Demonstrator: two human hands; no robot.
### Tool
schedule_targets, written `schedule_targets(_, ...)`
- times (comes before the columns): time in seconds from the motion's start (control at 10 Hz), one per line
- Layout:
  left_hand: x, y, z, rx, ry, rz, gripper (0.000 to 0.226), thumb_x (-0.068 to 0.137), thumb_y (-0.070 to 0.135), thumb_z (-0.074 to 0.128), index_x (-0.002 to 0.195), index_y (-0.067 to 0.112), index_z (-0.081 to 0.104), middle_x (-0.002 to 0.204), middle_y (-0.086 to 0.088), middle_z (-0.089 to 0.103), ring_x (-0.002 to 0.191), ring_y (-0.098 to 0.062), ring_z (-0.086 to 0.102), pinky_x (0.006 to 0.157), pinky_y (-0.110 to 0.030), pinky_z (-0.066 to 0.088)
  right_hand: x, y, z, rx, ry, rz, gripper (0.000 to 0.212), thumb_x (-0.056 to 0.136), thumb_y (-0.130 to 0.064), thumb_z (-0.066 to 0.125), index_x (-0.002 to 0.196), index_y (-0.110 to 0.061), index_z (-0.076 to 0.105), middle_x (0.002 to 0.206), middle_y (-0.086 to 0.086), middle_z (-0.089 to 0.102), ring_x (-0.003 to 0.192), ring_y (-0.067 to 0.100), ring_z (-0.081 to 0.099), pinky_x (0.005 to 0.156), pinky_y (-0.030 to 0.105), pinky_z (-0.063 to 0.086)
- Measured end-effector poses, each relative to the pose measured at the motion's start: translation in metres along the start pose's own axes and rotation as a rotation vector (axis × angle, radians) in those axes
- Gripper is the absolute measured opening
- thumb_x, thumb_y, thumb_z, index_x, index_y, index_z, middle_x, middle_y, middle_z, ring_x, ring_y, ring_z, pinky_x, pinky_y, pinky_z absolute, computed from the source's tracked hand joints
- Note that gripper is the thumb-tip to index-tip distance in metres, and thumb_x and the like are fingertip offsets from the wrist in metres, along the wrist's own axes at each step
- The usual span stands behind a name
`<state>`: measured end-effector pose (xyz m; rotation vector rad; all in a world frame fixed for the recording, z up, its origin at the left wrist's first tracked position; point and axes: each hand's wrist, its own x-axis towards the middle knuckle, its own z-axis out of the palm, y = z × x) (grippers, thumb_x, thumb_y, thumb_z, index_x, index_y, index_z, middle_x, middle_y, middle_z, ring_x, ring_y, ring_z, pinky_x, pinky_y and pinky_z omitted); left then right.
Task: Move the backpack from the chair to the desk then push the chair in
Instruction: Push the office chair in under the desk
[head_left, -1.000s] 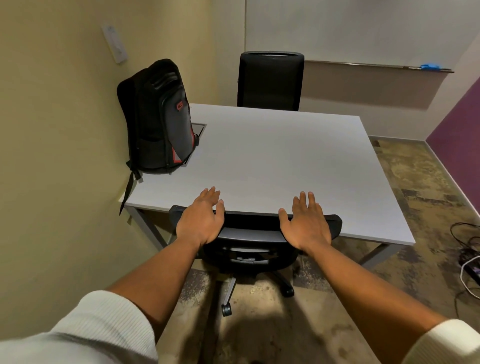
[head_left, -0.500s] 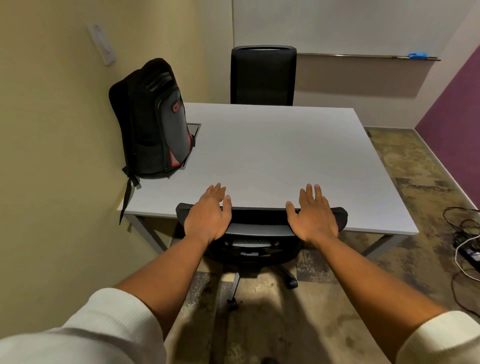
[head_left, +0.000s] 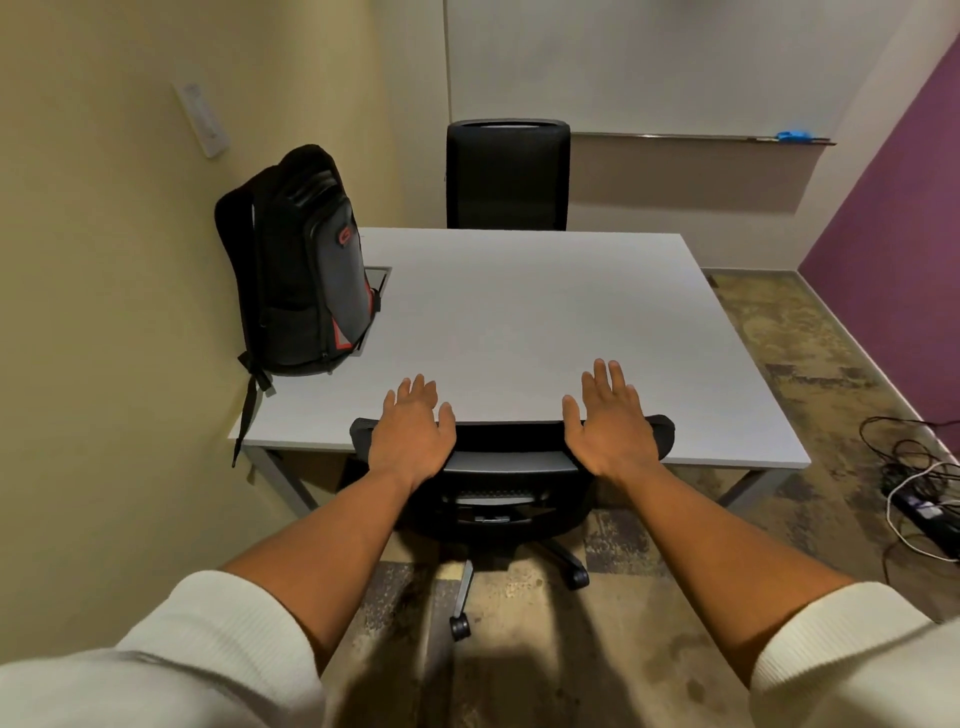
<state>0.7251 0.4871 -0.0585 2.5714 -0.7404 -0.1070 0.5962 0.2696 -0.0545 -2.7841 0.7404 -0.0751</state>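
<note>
A black backpack (head_left: 306, 270) with red trim stands upright on the left side of the white desk (head_left: 545, 322), leaning against the yellow wall, one strap hanging over the desk edge. A black office chair (head_left: 511, 467) sits tucked at the desk's near edge, its seat hidden under the top. My left hand (head_left: 413, 431) lies flat on the left part of the backrest's top. My right hand (head_left: 610, 426) lies flat on the right part. The fingers of both are spread and reach out over the desk edge, gripping nothing.
A second black chair (head_left: 508, 176) stands at the far side of the desk. A power strip with tangled cables (head_left: 919, 509) lies on the floor at the right. A purple wall (head_left: 893, 249) bounds the right side, a yellow wall (head_left: 104, 312) the left.
The chair has slid further under the desk with both palms on its backrest. My fingers now stretch out straighter over the desk edge. The backpack has not moved.
</note>
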Motion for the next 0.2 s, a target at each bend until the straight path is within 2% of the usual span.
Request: schedule_targets(0.2,-0.001,0.017,-0.028,0.075,0.047,0.069,0.053,0.103,0.035,0.025,0.15,0.009,0.028,0.16,-0.012,0.02,0.148,-0.026,0.011,0.119,-0.037,0.004,0.0,-0.01,-0.028,0.079,0.127,-0.076,0.06,0.104,-0.043,0.019,0.154,-0.009,0.018,0.165,0.007,0.002,0.15,0.019,-0.009,0.121,0.036,-0.003)
